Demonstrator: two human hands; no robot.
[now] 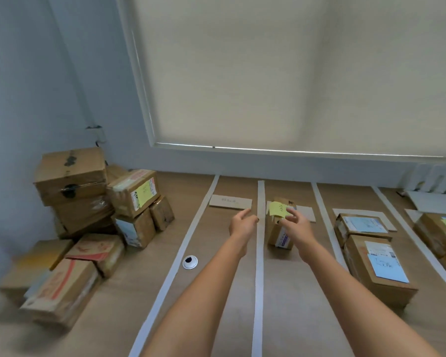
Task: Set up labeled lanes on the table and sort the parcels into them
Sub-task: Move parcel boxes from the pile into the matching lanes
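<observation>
This looks like an office or a small mailroom. A wooden tabletop [294, 292] has a cable hole [190, 262], a roller blind [281, 73] covers the window, and taped cardboard parcels [88, 210] are stacked against the plain wall [23, 73].

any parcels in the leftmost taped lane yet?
No. The leftmost lane holds only a cardboard label card; unsorted parcels sit outside it.

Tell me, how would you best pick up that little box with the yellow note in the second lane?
Probably by its two long side faces, coming from above and the near end. The small parcel lies lengthwise down the lane with its flanks clear, and side grips spare the yellow sticky note on top.
</observation>
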